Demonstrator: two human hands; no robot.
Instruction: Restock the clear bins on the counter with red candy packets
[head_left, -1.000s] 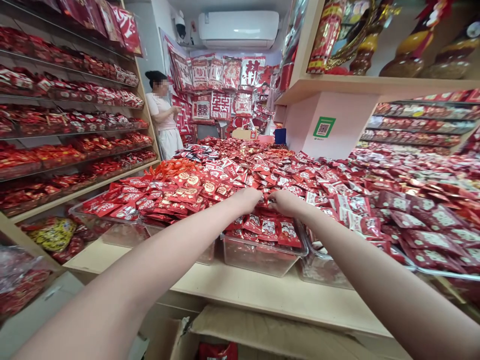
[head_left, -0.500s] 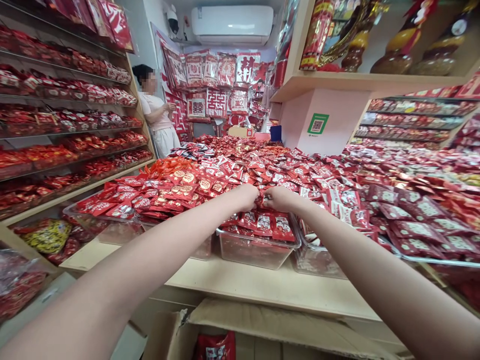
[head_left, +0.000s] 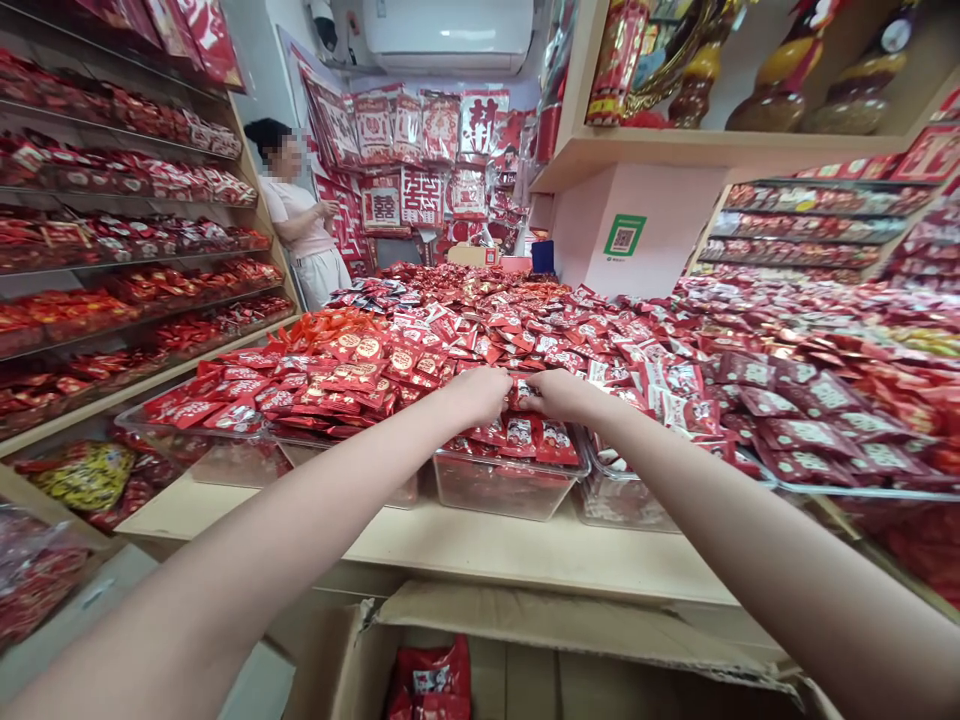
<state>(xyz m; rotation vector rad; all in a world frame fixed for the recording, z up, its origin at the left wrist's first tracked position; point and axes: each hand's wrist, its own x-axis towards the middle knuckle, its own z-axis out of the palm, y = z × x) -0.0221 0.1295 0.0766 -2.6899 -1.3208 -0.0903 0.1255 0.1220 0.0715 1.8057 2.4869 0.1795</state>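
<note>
Both of my arms reach forward over a clear plastic bin heaped with small red printed packets. My left hand is closed, fingers curled down at the back of that heap. Close beside it, my right hand is closed too, its fingertips bent toward the left hand. A bit of red wrapper shows between the two hands. The hands themselves partly hide what the fingertips hold, but they seem to pinch a red packet. More red packets and dark red packets fill the neighbouring bins.
Below the pale counter edge stands an open cardboard box with a red bag inside. Packed shelves line the left wall. A person stands at the back left. A wooden cabinet overhangs the right.
The view has shifted slightly, so the scene sits a little higher and further left. Both hands stay close together over the same bin, with little visible movement.
</note>
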